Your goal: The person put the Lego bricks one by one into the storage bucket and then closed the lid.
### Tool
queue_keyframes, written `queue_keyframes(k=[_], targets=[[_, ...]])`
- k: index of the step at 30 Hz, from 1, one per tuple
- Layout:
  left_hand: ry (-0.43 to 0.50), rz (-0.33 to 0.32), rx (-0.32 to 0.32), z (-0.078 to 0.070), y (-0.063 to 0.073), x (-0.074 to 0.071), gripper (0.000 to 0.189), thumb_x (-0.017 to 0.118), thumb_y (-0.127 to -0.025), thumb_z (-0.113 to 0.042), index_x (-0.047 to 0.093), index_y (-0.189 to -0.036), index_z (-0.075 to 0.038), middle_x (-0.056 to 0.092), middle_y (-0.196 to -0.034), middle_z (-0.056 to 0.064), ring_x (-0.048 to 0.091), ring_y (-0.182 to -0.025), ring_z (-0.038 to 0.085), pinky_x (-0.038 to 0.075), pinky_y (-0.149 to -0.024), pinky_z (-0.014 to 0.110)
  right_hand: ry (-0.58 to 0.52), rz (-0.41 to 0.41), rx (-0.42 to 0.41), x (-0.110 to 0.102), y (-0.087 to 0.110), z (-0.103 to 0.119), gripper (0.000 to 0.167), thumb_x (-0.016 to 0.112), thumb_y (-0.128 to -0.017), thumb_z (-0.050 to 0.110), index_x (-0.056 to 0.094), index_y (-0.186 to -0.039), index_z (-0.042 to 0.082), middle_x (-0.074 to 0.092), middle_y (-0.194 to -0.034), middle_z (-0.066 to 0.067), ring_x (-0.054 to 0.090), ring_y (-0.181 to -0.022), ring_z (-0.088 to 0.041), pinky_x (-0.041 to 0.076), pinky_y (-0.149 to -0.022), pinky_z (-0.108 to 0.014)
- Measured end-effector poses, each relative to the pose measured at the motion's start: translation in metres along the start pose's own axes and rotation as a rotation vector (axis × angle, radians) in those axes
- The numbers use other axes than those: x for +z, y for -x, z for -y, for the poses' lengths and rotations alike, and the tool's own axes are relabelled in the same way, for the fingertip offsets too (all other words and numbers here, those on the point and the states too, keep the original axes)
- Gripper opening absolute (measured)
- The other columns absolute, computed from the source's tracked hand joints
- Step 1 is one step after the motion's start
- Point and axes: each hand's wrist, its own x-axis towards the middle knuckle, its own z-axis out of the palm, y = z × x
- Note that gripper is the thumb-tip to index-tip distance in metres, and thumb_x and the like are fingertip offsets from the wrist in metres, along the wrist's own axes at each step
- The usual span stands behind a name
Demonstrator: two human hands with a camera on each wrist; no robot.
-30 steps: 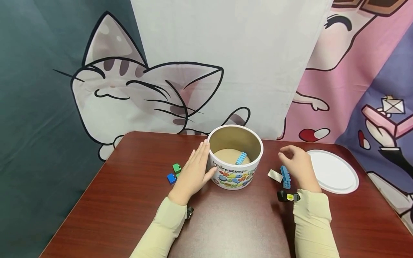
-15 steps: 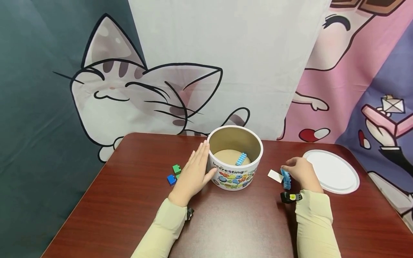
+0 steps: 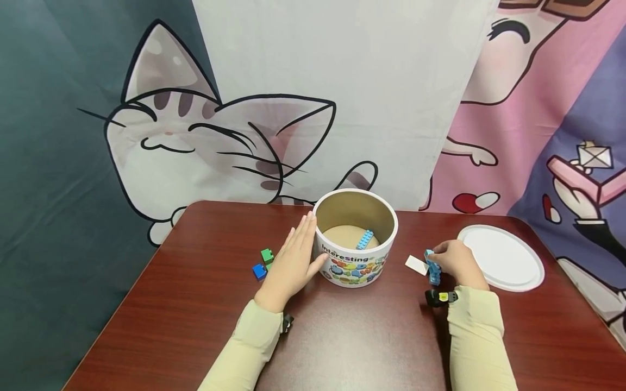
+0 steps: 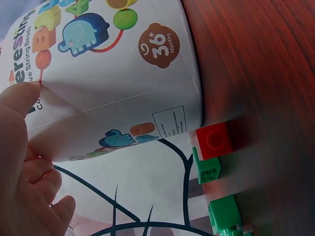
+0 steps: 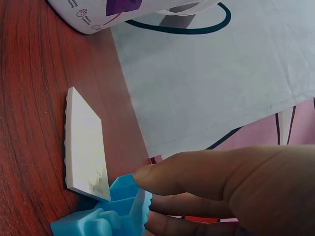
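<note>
My left hand [image 3: 289, 266] lies with straight fingers along the left side of a white printed tub [image 3: 354, 270]; its thumb touches the front wall in the left wrist view. Inside the tub is a light blue toy brick [image 3: 364, 239]. My right hand [image 3: 459, 262] pinches another light blue brick [image 5: 129, 209] between thumb and fingers, its hollow underside partly showing. A second blue piece [image 5: 81, 225] lies against it at the frame's bottom. Beside them rests a flat white plate brick [image 3: 417, 265], studs downward.
Left of the tub are a blue brick [image 3: 260, 271], a green brick [image 3: 267, 256], and, seen by the left wrist, a red brick [image 4: 214, 139]. A round white lid [image 3: 504, 260] lies at the right on the brown table [image 3: 362, 336]. A printed cloth [image 3: 391, 108] hangs behind.
My right hand has come down onto the light blue brick, taken it between thumb and fingers, and shifted it slightly. My left hand has stayed against the tub.
</note>
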Motion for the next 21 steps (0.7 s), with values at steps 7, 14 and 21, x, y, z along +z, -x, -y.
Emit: queue_keyframes(k=[7, 14, 21], targets=[[0.002, -0.003, -0.002, 0.0005, -0.0004, 0.0002, 0.084, 0.065, -0.1, -0.036, 0.019, -0.159, 0.002, 0.018, -0.167, 0.015, 0.016, -0.155, 0.026, 0.023, -0.122, 0.049, -0.019, -0.008, 0.005, 0.0011, -0.001, -0.0009, 0.033, 0.068, -0.091, 0.014, 0.069, -0.105, -0.016, 0.07, -0.094, -0.027, 0.065, -0.075, -0.028, 0.057, -0.07, -0.046], [-0.008, 0.002, -0.001, 0.0007, -0.0015, 0.0009, 0.084, 0.064, -0.101, -0.036, 0.019, -0.16, 0.001, 0.017, -0.168, 0.014, 0.015, -0.155, 0.025, 0.021, -0.122, 0.046, -0.016, -0.031, -0.005, 0.0005, -0.0006, 0.0, 0.034, 0.068, -0.092, 0.013, 0.067, -0.107, -0.017, 0.068, -0.098, -0.03, 0.065, -0.08, -0.034, 0.056, -0.072, -0.049], [-0.01, 0.001, 0.0, 0.0004, -0.0007, 0.0009, 0.083, 0.064, -0.1, -0.036, 0.019, -0.16, 0.002, 0.017, -0.168, 0.014, 0.014, -0.155, 0.024, 0.021, -0.122, 0.047, -0.024, -0.071, -0.001, 0.0006, 0.0005, 0.0008, 0.036, 0.065, -0.093, 0.014, 0.065, -0.112, -0.017, 0.065, -0.109, -0.035, 0.062, -0.093, -0.043, 0.053, -0.081, -0.056]])
